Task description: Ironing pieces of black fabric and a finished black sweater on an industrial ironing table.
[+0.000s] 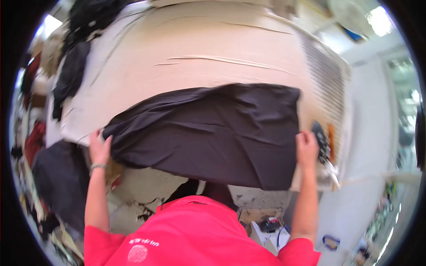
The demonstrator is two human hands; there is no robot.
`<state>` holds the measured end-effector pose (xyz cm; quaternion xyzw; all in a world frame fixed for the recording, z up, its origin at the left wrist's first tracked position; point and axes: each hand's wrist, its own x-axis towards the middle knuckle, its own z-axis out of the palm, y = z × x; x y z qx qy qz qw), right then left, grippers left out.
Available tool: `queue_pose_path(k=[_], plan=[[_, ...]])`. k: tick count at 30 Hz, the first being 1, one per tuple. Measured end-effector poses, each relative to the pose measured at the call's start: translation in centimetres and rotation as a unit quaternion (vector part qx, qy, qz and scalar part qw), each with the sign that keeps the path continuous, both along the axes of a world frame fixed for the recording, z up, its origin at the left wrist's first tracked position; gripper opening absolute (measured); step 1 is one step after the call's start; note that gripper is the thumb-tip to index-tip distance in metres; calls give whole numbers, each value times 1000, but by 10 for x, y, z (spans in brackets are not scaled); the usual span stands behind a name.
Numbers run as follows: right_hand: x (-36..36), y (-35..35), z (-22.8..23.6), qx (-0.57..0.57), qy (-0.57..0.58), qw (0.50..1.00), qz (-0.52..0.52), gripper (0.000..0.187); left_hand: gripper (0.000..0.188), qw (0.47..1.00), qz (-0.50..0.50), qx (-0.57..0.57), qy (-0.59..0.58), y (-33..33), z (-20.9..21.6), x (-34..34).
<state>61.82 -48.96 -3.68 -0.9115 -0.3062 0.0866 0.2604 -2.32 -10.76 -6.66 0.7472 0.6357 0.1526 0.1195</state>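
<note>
left hand [100, 148] at the left end of the dark cloth [208, 133], thumb and forefinger a little parted against its edge; blur there, so from my remote post i cannot tell whether a fold is pinched between them. right hand [307, 148] at the opposite edge, fingers curled in and closed on the cloth's side; thumb hard for me to make out. the cloth lies in front of the person, spread from hand to hand over the near part of a pale padded table [195, 42], its lower edge level with the person's waist. i note it narrows toward the left, squares off at the right, with soft creases across the middle. long wrinkles in the table cover, beyond the cloth. just beside the right hand, on the table's right side: a black tool [320, 139], with an orange strip [331, 142] next to it; i cannot make out the tool's kind. bracelet [98, 166] on the left wrist; red shirt [199, 235] on the person. more dark fabric [73, 73] on the table's far left corner, and a dark drape [62, 177] hanging low, left of the left forearm. down by the right forearm i log a white box [266, 239] with a small black object [269, 225] at its top.
</note>
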Motion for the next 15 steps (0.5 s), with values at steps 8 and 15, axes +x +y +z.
queue_pose_path(k=[8,15], plan=[[183,137,-51,-55,208,974,-78,39,18,991,-114,-11,68,-9,13,95],[202,128,-67,-106,307,937,-131,47,39,973,-71,-204,83,19,15,143]])
